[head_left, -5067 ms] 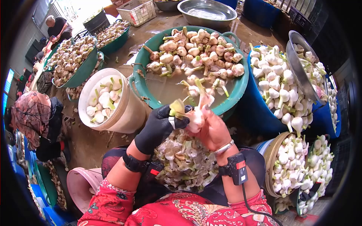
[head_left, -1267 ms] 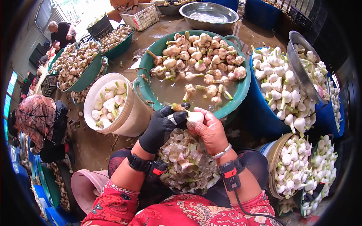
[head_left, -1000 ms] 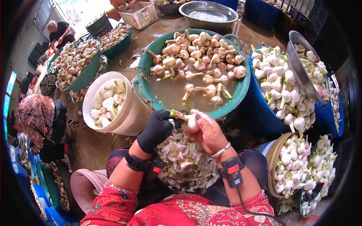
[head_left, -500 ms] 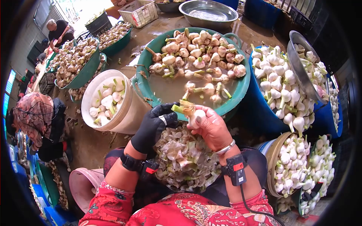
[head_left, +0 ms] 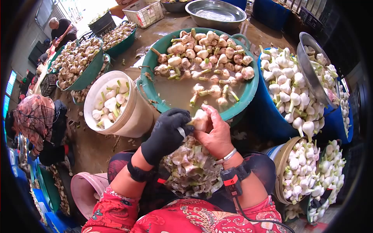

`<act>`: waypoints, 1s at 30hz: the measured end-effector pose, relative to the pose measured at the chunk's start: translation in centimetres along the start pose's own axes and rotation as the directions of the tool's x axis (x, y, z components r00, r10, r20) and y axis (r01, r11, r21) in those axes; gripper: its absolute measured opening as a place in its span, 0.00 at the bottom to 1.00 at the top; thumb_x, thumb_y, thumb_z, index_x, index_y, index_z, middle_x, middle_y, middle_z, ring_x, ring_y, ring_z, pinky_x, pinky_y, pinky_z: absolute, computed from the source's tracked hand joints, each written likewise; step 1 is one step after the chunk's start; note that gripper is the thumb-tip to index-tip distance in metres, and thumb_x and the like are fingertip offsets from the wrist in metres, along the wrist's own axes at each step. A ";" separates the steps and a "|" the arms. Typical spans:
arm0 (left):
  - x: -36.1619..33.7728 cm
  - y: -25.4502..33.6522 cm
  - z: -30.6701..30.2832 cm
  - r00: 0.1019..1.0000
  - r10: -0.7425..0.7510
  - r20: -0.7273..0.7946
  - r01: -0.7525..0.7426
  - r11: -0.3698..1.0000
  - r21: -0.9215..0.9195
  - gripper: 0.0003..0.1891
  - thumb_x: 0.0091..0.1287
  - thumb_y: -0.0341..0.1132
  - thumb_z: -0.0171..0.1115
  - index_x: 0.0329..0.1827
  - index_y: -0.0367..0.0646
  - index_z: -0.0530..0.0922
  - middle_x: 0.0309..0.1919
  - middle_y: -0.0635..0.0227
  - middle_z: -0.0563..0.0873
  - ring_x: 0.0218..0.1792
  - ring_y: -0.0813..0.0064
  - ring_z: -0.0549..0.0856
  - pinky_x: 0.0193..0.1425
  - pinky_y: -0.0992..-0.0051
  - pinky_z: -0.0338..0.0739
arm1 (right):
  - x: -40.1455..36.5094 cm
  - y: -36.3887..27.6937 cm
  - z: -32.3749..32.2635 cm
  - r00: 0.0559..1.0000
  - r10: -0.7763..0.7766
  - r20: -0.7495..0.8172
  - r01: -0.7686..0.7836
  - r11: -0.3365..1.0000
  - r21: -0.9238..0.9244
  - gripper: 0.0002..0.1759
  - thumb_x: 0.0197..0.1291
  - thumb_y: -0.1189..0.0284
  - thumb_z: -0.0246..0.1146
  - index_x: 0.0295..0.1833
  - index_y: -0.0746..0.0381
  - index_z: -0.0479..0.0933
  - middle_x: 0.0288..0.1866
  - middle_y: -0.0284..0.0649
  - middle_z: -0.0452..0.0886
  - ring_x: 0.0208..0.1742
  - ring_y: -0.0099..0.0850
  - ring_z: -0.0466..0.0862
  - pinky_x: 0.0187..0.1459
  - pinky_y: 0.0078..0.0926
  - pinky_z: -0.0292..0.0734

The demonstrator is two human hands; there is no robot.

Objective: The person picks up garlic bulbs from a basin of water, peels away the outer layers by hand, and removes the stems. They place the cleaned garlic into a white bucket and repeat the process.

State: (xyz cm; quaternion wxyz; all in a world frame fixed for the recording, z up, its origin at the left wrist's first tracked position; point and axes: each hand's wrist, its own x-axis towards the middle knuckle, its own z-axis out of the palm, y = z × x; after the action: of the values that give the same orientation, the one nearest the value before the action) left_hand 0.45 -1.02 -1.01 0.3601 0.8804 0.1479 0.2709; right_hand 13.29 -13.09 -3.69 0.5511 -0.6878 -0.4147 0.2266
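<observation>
A garlic bulb (head_left: 200,119) is in the bare fingers of my right hand (head_left: 215,134), over the near rim of the green tub. My left hand (head_left: 165,132), in a black glove with a pale band around one finger, is closed on the stem side of the same bulb; its fingers hide most of the stem. Below both hands lies a heap of peeled garlic skins (head_left: 190,167) between my knees. The green tub (head_left: 147,87) in front holds unpeeled garlic in murky water. To the left, a white bucket (head_left: 134,112) contains peeled bulbs.
Blue barrels (head_left: 268,116) on the right are heaped with white garlic, a metal basin (head_left: 311,70) leaning on top. Another metal basin (head_left: 215,13) sits behind the tub. A pink bucket (head_left: 83,194) lies tilted at lower left. Two people work at the left.
The bulb has turned and come slightly lower. My left hand has moved right and now covers its green stem. At the far left, the person in black has raised their head.
</observation>
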 end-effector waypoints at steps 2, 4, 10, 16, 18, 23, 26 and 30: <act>-0.1 -0.1 0.0 0.966 0.244 0.086 -0.253 0.961 0.112 0.14 0.56 0.31 0.69 0.44 0.37 0.79 0.43 0.59 0.82 0.48 0.62 0.82 0.53 0.65 0.74 | 0.3 1.3 0.4 0.998 0.052 -0.031 -0.046 0.986 0.159 0.37 0.44 0.79 0.69 0.64 0.62 0.67 0.52 0.43 0.79 0.46 0.33 0.82 0.48 0.25 0.77; -0.4 1.0 -0.5 0.989 0.144 -0.022 -0.144 0.989 -0.017 0.19 0.57 0.30 0.69 0.51 0.37 0.77 0.47 0.58 0.80 0.50 0.64 0.81 0.55 0.66 0.74 | 0.5 1.1 0.1 0.985 0.174 -0.006 -0.143 0.828 0.542 0.26 0.53 0.79 0.67 0.59 0.61 0.70 0.49 0.40 0.81 0.43 0.28 0.83 0.44 0.21 0.79; -0.4 -0.7 -2.0 0.841 -0.484 0.241 0.444 0.363 -0.819 0.26 0.62 0.27 0.63 0.65 0.37 0.69 0.43 0.69 0.78 0.47 0.78 0.78 0.53 0.77 0.74 | 0.7 1.0 -1.2 0.872 0.279 0.402 -0.474 0.274 0.837 0.20 0.62 0.69 0.64 0.58 0.62 0.70 0.44 0.43 0.83 0.38 0.36 0.86 0.35 0.26 0.85; -0.2 -0.1 -0.5 0.846 -0.471 0.251 0.483 0.476 -0.735 0.11 0.65 0.27 0.61 0.50 0.38 0.81 0.40 0.70 0.84 0.36 0.84 0.79 0.42 0.80 0.75 | 0.5 0.2 0.2 0.873 0.343 0.347 -0.481 0.478 0.735 0.17 0.68 0.66 0.56 0.58 0.64 0.71 0.44 0.40 0.83 0.40 0.31 0.85 0.38 0.25 0.83; -0.1 -0.3 -0.4 0.839 -0.496 0.223 0.484 0.491 -0.724 0.11 0.66 0.28 0.61 0.50 0.38 0.81 0.38 0.71 0.84 0.35 0.84 0.79 0.41 0.81 0.75 | 0.5 0.0 0.3 0.999 -0.011 -0.052 0.030 0.924 0.381 0.08 0.65 0.73 0.58 0.47 0.64 0.76 0.36 0.38 0.79 0.33 0.31 0.81 0.34 0.24 0.77; 0.3 -0.7 -1.5 0.856 -0.509 0.097 0.397 0.523 -0.754 0.11 0.66 0.31 0.61 0.49 0.36 0.82 0.36 0.72 0.84 0.34 0.83 0.80 0.38 0.80 0.76 | -1.9 1.2 1.5 0.790 -0.144 0.596 0.235 0.969 -0.078 0.10 0.52 0.74 0.60 0.41 0.64 0.80 0.34 0.51 0.81 0.37 0.49 0.82 0.41 0.39 0.77; 0.2 -0.4 -1.4 0.850 -0.511 0.126 0.401 0.472 -0.785 0.14 0.66 0.32 0.62 0.51 0.35 0.80 0.39 0.69 0.84 0.36 0.80 0.81 0.40 0.78 0.77 | -2.1 1.5 0.3 0.796 0.043 0.604 0.197 0.925 -0.325 0.14 0.50 0.70 0.63 0.42 0.64 0.81 0.35 0.52 0.82 0.40 0.49 0.83 0.42 0.39 0.78; -0.1 -0.6 -0.8 0.832 -0.521 0.192 0.423 0.371 -0.827 0.17 0.67 0.34 0.57 0.56 0.35 0.77 0.43 0.67 0.83 0.39 0.76 0.82 0.45 0.75 0.77 | -0.4 -0.8 -0.7 0.939 0.264 0.220 -0.257 0.964 -0.059 0.09 0.50 0.70 0.67 0.32 0.64 0.79 0.26 0.47 0.80 0.28 0.35 0.82 0.36 0.30 0.78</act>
State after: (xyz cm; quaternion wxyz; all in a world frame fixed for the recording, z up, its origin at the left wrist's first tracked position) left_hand -0.12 -0.22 -0.97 0.7924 0.4977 0.2611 0.2371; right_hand 13.31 -13.74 -2.79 0.4555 -0.7143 -0.3831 0.3682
